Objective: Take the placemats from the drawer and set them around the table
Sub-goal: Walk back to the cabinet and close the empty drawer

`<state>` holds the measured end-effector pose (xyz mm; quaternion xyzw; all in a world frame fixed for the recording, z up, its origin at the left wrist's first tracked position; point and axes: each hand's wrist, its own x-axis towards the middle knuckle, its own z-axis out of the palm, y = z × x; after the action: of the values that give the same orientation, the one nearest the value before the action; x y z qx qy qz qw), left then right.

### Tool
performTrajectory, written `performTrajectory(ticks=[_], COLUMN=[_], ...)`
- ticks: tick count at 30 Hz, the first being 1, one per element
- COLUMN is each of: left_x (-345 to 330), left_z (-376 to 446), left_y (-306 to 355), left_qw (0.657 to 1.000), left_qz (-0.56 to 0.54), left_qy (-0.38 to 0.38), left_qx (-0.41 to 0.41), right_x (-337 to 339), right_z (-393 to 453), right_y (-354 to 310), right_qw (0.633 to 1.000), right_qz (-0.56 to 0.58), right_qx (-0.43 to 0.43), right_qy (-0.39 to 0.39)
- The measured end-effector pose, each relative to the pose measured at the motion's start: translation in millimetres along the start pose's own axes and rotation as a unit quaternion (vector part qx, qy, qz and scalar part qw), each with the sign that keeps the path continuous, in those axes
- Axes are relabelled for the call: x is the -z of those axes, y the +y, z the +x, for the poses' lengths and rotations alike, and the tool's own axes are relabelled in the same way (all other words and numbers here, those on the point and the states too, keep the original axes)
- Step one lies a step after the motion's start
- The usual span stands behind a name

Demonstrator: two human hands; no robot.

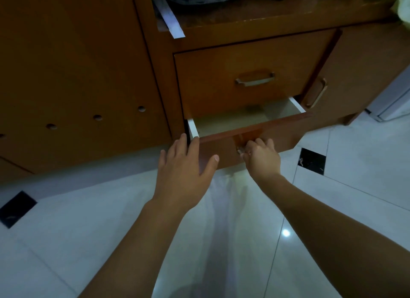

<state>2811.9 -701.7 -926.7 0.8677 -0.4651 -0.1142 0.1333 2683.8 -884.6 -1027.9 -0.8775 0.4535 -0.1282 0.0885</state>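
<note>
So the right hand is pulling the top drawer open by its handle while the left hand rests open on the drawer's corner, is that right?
Not quite. In the head view the right hand grips the handle of the lower drawer, partly open; the top drawer is closed. The left hand does rest open on the drawer's corner.

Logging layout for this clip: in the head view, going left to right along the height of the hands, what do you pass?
Black floor tile inset → left hand with straight fingers at the lower drawer's left corner → right hand gripping the drawer handle → second black inset.
</note>
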Motion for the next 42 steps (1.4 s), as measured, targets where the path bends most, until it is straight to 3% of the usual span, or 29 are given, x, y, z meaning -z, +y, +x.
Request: performTrajectory(ticks=[27,32,37,42], left_x=[14,21,28,33], left_z=[-18,-30,-33,-37], left_y=[16,22,22,28], left_qw=[1.000,1.000,0.999,0.999], left_qz=[-0.010,-0.005,-0.009,-0.006], left_qy=[0.008,0.020,0.039,0.034], left_qx=[0.009,-0.001,0.004,0.010], right_x=[-6,4,3,-10], right_z=[60,56,15,2], right_y=[-19,-20,-27,-37], right_qw=[0.997,0.998,0.993,0.996], right_qz=[-0.066,-0.015,0.112,0.074], right_qx=[0.014,-0.006,-0.011,0.033], right_qy=[-0.024,-0.061,0.039,-0.046])
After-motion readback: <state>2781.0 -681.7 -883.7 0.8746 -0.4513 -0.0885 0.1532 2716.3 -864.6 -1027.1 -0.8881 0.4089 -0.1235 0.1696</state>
